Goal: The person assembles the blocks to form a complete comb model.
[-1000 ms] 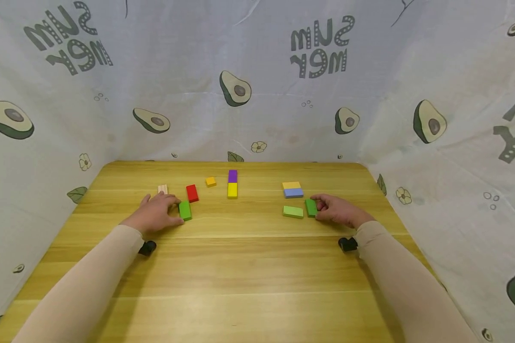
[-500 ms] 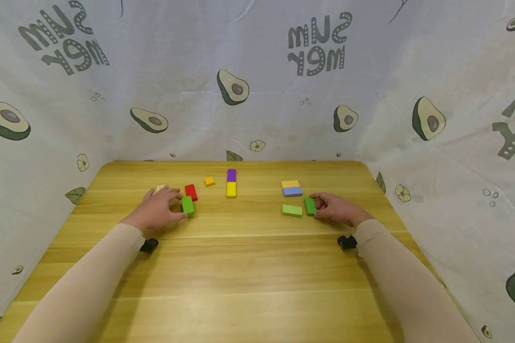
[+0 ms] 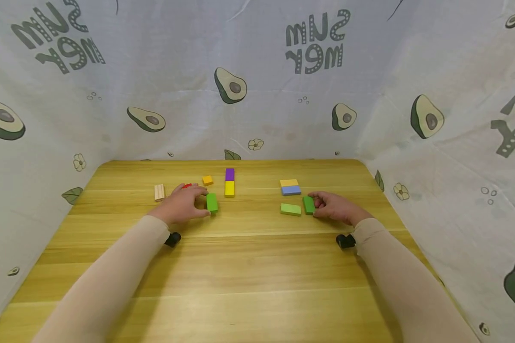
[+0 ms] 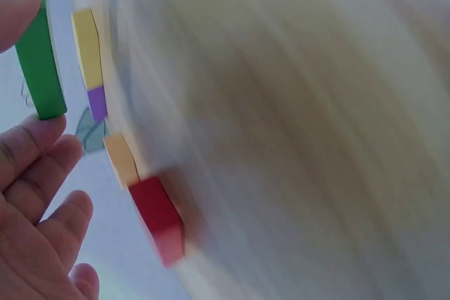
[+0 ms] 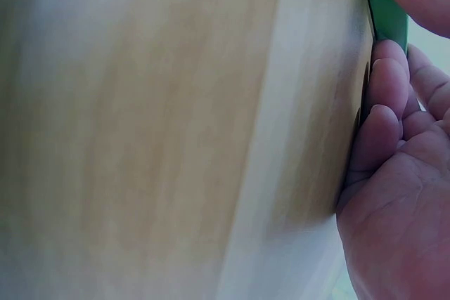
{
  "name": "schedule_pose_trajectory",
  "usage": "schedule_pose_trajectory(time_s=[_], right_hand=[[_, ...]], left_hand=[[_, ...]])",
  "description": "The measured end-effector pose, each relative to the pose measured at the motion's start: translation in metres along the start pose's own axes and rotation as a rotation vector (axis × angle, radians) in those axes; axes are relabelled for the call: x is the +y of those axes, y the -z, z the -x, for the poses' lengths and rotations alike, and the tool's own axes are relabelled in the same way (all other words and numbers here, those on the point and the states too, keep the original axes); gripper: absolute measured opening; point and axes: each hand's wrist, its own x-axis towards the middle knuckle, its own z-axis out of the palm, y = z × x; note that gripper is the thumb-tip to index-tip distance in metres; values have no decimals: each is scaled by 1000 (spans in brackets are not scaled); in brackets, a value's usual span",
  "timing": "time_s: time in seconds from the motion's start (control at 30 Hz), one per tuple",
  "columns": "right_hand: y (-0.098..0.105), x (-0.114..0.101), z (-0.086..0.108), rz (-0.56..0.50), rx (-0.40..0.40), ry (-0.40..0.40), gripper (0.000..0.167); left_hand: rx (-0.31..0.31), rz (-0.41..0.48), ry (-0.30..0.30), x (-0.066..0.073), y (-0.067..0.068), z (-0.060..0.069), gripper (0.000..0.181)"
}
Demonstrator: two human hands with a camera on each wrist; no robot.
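Observation:
My left hand [image 3: 182, 205] pinches a bright green block [image 3: 212, 203] by its two ends, between thumb and a finger; in the left wrist view this green block [image 4: 41, 57] is off the tabletop. Partly behind that hand lies a red block [image 4: 157, 219], of which the head view shows only a sliver. On the right, my right hand [image 3: 336, 207] holds a darker green block [image 3: 309, 205] with thumb and fingers, down at the table surface. Just left of it lies a light green block [image 3: 291, 209], a small gap apart.
A yellow block [image 3: 229, 189] and a purple block [image 3: 230, 174] lie end to end. Side by side sit a light orange block [image 3: 289, 183] and a blue block [image 3: 291, 190]. A small orange block [image 3: 208, 180] and a ridged wooden piece [image 3: 159, 192] are at the back left of the table [image 3: 249, 271].
My left hand has lifted the bright green block and carried it right, uncovering the wooden piece and covering most of the red block. The right hand keeps its place.

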Motion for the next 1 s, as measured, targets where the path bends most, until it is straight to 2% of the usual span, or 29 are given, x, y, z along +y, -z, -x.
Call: schedule_pose_trajectory(time_s=[0.2,0.43,0.83,1.0], right_hand=[[-1,0,-1,8,3,-6,74],[-1,0,-3,6,3,-9,75],[-1,1,-2,-14,10,-15,76],[-1,2,-2,-13,10,-21,76]], left_hand=[[-26,-5,-26,16,-8,-14,70],[-54,8,-6,27,-22,-25,71],[-73,-79,-6,31,-28,-33,68],[-67,-57,7,30,-28,-33,68]])
